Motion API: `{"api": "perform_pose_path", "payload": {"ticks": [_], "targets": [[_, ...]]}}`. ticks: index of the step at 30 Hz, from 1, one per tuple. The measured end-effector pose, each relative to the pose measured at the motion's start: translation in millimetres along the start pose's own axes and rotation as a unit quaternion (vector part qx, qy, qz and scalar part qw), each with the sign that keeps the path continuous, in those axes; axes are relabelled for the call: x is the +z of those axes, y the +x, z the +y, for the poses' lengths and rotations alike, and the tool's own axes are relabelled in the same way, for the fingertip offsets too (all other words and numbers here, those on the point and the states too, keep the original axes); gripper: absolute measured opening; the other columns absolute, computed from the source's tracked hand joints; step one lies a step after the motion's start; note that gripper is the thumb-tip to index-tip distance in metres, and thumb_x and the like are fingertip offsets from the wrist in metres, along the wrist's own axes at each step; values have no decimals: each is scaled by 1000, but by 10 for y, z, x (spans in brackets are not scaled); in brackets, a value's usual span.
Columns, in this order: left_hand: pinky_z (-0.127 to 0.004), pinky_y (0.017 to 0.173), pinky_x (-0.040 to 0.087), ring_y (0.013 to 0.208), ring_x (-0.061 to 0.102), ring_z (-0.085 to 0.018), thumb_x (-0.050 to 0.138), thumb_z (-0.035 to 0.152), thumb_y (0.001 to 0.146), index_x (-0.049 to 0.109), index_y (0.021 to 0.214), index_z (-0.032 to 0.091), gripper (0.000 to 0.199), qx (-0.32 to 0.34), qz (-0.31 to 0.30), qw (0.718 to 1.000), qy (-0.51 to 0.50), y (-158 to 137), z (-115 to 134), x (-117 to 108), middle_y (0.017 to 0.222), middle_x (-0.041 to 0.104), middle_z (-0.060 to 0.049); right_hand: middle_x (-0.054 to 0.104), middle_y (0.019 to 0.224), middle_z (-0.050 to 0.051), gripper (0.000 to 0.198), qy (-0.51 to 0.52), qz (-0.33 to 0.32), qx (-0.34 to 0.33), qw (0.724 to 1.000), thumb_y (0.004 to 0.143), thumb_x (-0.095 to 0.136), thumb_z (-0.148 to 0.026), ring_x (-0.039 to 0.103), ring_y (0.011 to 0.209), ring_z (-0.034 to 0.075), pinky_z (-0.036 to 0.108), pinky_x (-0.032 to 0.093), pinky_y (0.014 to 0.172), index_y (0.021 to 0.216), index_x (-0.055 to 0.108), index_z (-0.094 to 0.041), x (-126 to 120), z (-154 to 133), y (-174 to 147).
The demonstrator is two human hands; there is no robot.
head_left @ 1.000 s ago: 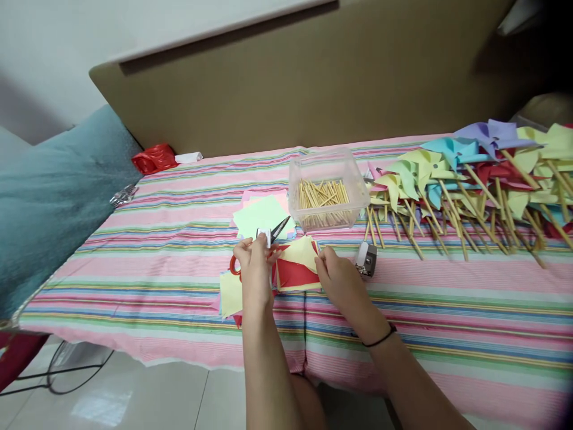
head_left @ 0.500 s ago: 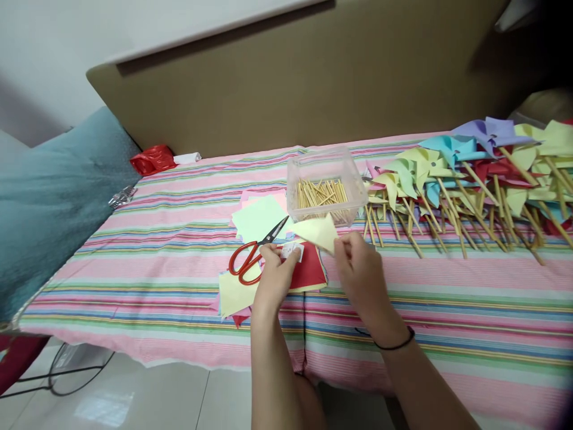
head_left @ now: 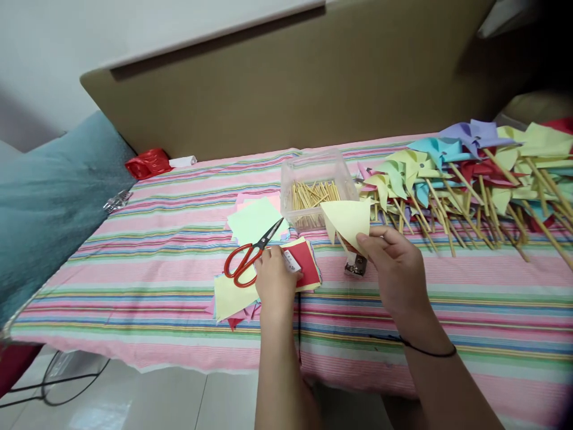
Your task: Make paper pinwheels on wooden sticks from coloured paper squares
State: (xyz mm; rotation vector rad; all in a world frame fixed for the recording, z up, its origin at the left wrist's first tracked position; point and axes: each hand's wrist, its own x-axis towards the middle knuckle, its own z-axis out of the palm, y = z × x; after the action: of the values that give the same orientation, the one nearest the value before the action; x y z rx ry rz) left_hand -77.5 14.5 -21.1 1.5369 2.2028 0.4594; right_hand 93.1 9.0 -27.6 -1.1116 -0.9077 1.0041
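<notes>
Your right hand (head_left: pixel 397 263) pinches the yellow sheet (head_left: pixel 351 220) by its corner, in front of the box (head_left: pixel 346 180); your left hand (head_left: pixel 276 278) half-curls at the card (head_left: pixel 292 261), grip unclear. Light, likely crease-prone: favour edges.

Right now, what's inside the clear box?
Lots of sticks lie in the box. The yellow paper in the right hand covers its near right corner, so I can't see in there.
</notes>
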Motion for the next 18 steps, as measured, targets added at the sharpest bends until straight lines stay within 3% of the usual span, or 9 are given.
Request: {"api": "perform_pose_path", "payload": {"ticks": [2,4,5,7,9,10,11,14,18], "targets": [[-45,95,36,116,48,-35,75,25,65,57,97,17,38,35,61,994,-89,19,12,-14,115,59,-17,70,74,0,6,0,-8,-41,999,76,71,-24,67,73,17,27,53,64,81,68,-22,-39,-4,21],[-41,100,35,117,50,-29,68,37,74,59,98,18,32,69,78,959,-264,31,41,-30,116,61,-13,72,85,2,7,-31,-24,-111,993,75,71,-17,68,87,20,34,53,79,80,70,-23,-81,-28,34],[-39,100,36,115,53,-26,63,44,78,60,98,19,32,79,51,925,-369,29,68,-35,115,62,-11,72,91,3,10,-56,-34,-149,987,75,69,-14,66,94,22,38,51,85,77,71,-24,-102,-44,39],[-36,94,43,107,60,-24,52,59,80,63,96,18,45,74,-64,827,-554,6,144,-33,109,67,-11,70,105,5,17,-102,-51,-209,971,75,67,-9,60,108,25,43,46,94,72,72,-24,-146,-77,47],[-35,85,48,98,65,-25,47,71,75,66,95,16,61,53,-180,739,-647,-37,235,-11,98,70,-13,66,116,4,21,-126,-59,-234,962,75,65,-6,55,115,26,45,43,97,70,73,-26,-188,-101,58],[-34,81,50,95,66,-25,48,74,73,67,95,16,65,44,-210,717,-664,-62,280,7,93,71,-13,65,119,3,23,-129,-61,-238,961,75,65,-6,54,117,27,45,42,97,70,73,-27,-208,-109,64],[-33,78,51,92,66,-25,52,73,71,68,94,16,64,37,-218,709,-669,-85,321,29,89,72,-12,63,121,3,24,-129,-67,-239,960,75,65,-6,53,119,27,45,43,96,69,73,-27,-228,-115,72],[-29,70,52,85,68,-24,67,56,70,69,92,16,46,26,-195,722,-663,-137,412,108,83,73,-8,61,125,2,24,-126,-91,-235,959,77,63,-7,52,120,28,45,46,93,68,73,-28,-281,-125,97],[-30,68,53,80,69,-24,72,33,71,68,96,13,32,45,-192,719,-667,-174,484,199,88,74,-9,61,124,2,22,-148,-129,-225,954,78,63,-11,53,119,27,44,46,95,65,72,-26,-336,-131,139]]}}
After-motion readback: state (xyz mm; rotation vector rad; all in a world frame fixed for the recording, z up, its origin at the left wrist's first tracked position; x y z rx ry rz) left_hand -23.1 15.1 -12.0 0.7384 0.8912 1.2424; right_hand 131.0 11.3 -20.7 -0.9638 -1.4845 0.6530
